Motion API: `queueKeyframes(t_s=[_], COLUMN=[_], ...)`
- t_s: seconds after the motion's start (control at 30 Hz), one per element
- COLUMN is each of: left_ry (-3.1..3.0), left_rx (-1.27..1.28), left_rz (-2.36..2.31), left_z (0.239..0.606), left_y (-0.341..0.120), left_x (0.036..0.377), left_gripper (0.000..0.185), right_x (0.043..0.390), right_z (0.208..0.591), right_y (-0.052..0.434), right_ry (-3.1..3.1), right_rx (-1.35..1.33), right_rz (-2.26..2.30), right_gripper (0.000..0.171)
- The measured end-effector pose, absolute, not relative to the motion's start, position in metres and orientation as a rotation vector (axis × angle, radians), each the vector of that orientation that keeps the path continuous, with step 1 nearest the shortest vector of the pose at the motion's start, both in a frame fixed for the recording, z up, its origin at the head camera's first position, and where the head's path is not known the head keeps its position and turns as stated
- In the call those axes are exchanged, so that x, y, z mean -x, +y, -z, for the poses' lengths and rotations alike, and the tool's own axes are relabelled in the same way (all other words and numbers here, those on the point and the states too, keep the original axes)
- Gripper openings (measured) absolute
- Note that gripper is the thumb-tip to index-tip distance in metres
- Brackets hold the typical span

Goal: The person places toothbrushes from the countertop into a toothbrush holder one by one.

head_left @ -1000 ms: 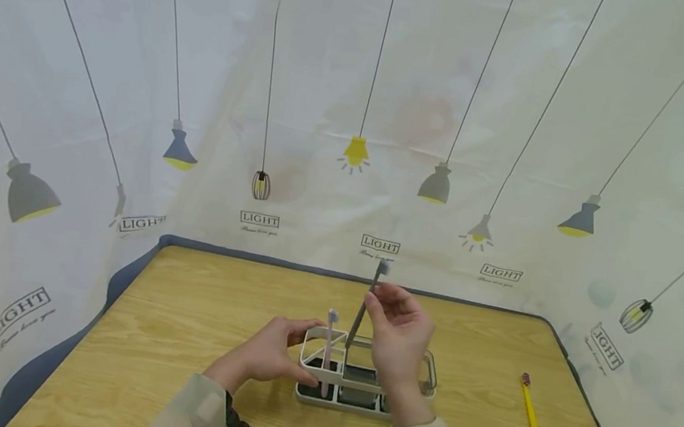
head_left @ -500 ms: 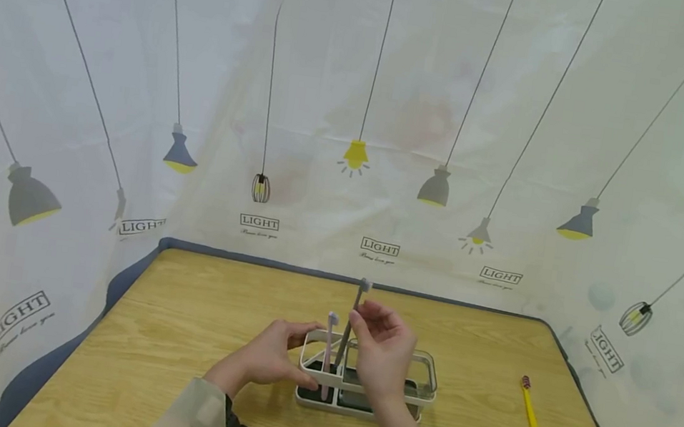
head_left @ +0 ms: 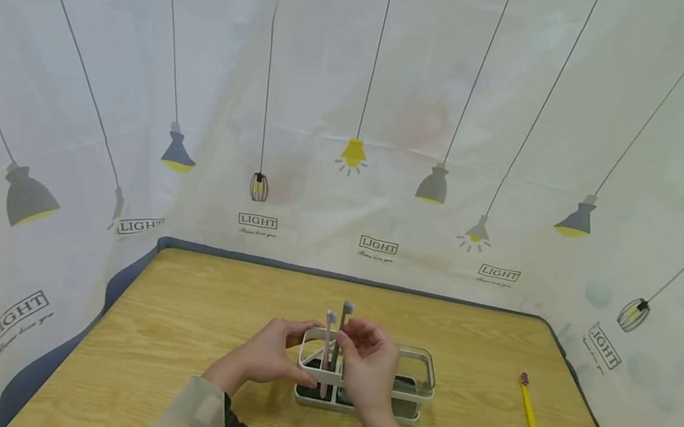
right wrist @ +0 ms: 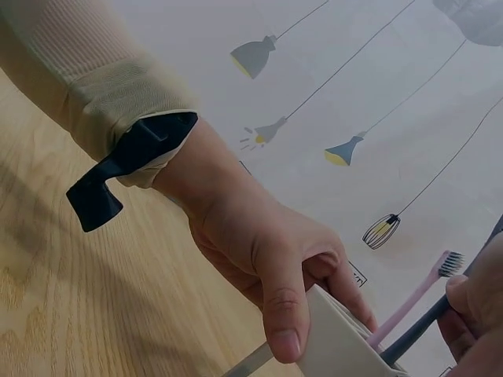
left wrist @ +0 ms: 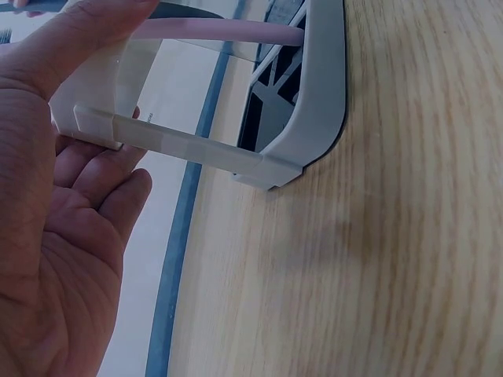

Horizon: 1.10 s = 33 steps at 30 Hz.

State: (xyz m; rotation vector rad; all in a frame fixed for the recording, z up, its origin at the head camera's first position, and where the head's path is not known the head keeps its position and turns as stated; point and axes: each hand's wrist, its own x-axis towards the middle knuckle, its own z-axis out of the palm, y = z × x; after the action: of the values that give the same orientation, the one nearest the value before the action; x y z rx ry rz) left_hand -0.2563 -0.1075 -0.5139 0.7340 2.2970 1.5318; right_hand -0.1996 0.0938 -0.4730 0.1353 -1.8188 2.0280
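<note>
My left hand [head_left: 265, 353] grips the left end of a white toothbrush holder [head_left: 415, 397], thumb in front and fingers behind. A pink toothbrush [head_left: 328, 341] stands in the holder's left part, its head up. My right hand [head_left: 372, 369] pinches a dark grey toothbrush [head_left: 337, 346] high on its handle. That brush is nearly upright, its lower end inside the holder's upper frame right beside the pink one. In the right wrist view both the pink toothbrush [right wrist: 409, 310] and the grey toothbrush [right wrist: 416, 331] enter the same end. My right palm hides the holder's middle.
A yellow toothbrush [head_left: 533, 426] lies on the wooden table [head_left: 174, 307] to the right of the holder. Behind the table's dark blue edge hangs a pale curtain [head_left: 318, 95] printed with lamps.
My right hand has moved left and down, lowering the grey toothbrush into the holder beside the pink one and bringing it closer to upright. The left hand keeps its grip.
</note>
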Motion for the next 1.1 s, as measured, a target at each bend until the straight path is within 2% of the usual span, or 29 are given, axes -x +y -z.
queueKeyframes(t_s=[0.27,0.67,0.9,1.1], left_ry=[2.305,2.292,2.298,2.299], left_rx=[-0.723,-0.741,-0.75,-0.739], left_rz=[-1.511,-1.512,-1.523,-1.519], left_z=[0.511,0.512,0.512,0.512], left_y=[-0.107,-0.107,-0.107,-0.108], left_x=[0.255,0.256,0.256,0.256], left_gripper=[0.094,0.094,0.093,0.097], right_x=[0.199,0.199,0.195,0.193], right_z=[0.476,0.479,0.475,0.467], right_y=[0.097,0.102,0.125,0.154], right_ry=[-1.882,-1.939,-2.035,-2.042], right_rx=[-0.04,-0.043,0.0,0.073], right_rz=[-2.028,-2.064,-2.054,-1.995], right_gripper=[0.019,0.02,0.029,0.029])
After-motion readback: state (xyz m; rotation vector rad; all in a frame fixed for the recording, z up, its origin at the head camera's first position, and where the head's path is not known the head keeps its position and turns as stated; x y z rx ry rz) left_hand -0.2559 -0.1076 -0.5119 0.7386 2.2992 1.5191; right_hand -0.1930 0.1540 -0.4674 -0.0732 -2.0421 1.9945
